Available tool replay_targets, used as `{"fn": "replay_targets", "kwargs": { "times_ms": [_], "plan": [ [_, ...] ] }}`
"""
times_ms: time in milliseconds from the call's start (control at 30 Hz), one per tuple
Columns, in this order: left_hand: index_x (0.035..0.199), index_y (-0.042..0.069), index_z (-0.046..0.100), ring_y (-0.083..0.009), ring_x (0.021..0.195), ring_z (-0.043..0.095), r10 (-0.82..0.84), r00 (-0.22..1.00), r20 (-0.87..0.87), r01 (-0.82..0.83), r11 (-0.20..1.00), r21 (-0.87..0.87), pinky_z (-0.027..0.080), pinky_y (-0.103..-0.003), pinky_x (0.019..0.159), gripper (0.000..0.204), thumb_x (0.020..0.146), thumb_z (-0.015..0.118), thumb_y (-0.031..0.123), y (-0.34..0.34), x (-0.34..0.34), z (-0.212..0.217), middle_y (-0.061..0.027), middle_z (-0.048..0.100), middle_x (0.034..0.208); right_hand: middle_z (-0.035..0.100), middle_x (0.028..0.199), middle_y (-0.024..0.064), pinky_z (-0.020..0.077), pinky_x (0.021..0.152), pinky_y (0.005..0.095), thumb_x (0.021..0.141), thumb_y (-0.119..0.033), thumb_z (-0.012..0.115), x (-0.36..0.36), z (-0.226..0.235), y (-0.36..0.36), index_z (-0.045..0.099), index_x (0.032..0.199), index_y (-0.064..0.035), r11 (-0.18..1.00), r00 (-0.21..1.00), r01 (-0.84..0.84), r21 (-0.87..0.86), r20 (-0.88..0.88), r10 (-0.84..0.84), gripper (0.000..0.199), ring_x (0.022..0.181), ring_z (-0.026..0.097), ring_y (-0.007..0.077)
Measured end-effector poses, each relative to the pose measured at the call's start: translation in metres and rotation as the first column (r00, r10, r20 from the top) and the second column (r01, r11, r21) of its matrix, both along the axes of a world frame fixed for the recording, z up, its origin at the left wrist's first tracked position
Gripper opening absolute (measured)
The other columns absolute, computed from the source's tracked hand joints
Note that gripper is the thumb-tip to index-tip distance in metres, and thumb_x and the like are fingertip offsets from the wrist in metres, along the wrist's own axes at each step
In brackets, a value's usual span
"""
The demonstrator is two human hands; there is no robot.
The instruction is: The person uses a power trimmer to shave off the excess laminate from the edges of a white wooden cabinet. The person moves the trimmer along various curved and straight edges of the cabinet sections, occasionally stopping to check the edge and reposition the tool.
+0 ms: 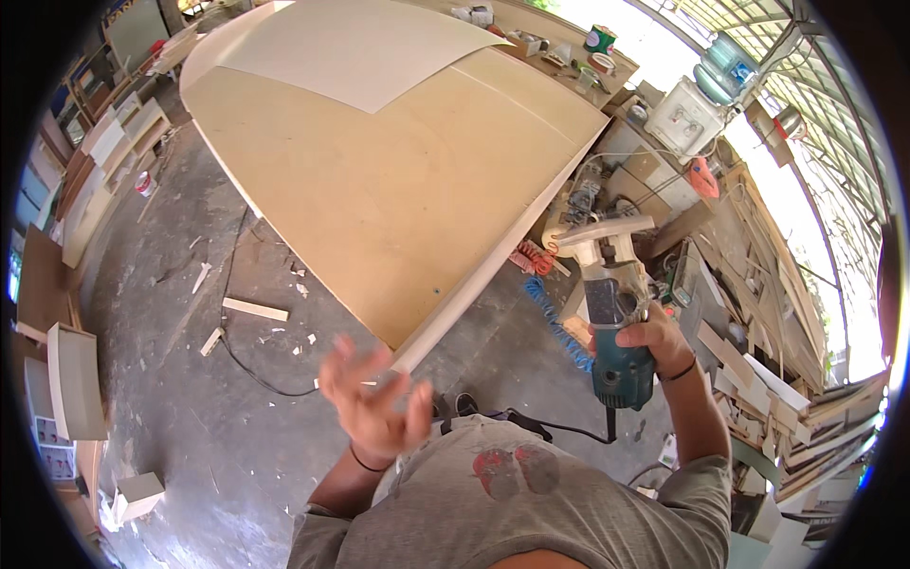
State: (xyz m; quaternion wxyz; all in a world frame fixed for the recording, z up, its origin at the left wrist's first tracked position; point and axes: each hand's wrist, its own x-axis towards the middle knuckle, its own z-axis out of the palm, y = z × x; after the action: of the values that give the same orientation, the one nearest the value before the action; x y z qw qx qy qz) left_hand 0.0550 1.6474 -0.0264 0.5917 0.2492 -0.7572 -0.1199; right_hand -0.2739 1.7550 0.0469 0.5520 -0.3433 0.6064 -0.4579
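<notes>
Green tin (599, 39) on far bench (569, 52): contents not visible. Right hand (645, 334) grips teal trimmer (616, 322). Left hand (372, 398), blurred, spread open, apparently near board (398, 190) corner.

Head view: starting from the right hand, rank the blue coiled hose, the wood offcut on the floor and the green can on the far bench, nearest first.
From the right hand, which holds the teal power tool:
1. Blue coiled hose, on the floor just to its left.
2. Wood offcut, on the floor far to the left, beyond the large board.
3. Green can, on the far bench at the top.

Power tool (616, 322) right of the board (398, 190); wood offcut (254, 309) on floor (190, 417) left
</notes>
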Motion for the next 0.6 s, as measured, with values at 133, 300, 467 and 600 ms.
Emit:
{"fn": "replay_targets", "kwargs": {
  "times_ms": [133, 300, 467, 600],
  "plan": [
    [0.121, 0.002, 0.057, -0.0329, 0.118, 0.055, -0.558, 0.828, -0.062, 0.556, 0.801, 0.219, 0.048, -0.040, 0.092, 0.038, 0.091, 0.065, 0.023, 0.044, -0.025, -0.012, -0.0177, 0.057, 0.127, 0.069, 0.096, 0.0112, 0.0537, 0.076, 0.0320, 0.068, -0.020, 0.078, -0.003, 0.024, -0.021, 0.059, 0.118, 0.0029, 0.965, 0.959, -0.261, 0.016, -0.113, 0.261, 0.059, 0.083, 0.068, 0.0196],
    [0.146, 0.002, 0.033, -0.0225, 0.116, 0.056, -0.519, 0.628, -0.580, 0.726, 0.120, 0.678, 0.047, -0.037, 0.095, 0.075, 0.092, 0.065, 0.043, 0.032, -0.112, 0.006, -0.0134, 0.050, 0.137, 0.068, 0.095, 0.0050, 0.0504, 0.077, 0.0275, 0.067, -0.017, 0.083, 0.009, 0.030, -0.050, 0.066, 0.111, 0.0014, 0.925, 0.900, -0.377, -0.051, -0.254, 0.353, 0.051, 0.082, 0.063, 0.0141],
    [0.146, 0.004, 0.030, -0.0192, 0.117, 0.056, -0.360, 0.551, -0.753, 0.781, -0.097, 0.617, 0.050, -0.038, 0.094, 0.081, 0.091, 0.065, 0.053, 0.019, -0.165, 0.017, -0.0105, 0.050, 0.136, 0.069, 0.094, 0.0078, 0.0514, 0.076, 0.0282, 0.071, -0.019, 0.079, -0.006, 0.034, -0.072, 0.067, 0.108, 0.0016, 0.856, 0.813, -0.517, -0.014, -0.320, 0.486, 0.044, 0.084, 0.064, 0.0137],
    [0.140, 0.009, 0.039, -0.0181, 0.110, 0.058, -0.222, 0.520, -0.825, 0.831, -0.092, 0.548, 0.051, -0.035, 0.084, 0.074, 0.089, 0.067, 0.055, 0.012, -0.172, 0.031, -0.0094, 0.056, 0.127, 0.068, 0.094, 0.0088, 0.0522, 0.075, 0.0287, 0.073, -0.021, 0.078, -0.005, 0.034, -0.089, 0.066, 0.108, 0.0010, 0.833, 0.794, -0.553, -0.011, -0.310, 0.522, 0.044, 0.084, 0.065, 0.0153]
  ]
}}
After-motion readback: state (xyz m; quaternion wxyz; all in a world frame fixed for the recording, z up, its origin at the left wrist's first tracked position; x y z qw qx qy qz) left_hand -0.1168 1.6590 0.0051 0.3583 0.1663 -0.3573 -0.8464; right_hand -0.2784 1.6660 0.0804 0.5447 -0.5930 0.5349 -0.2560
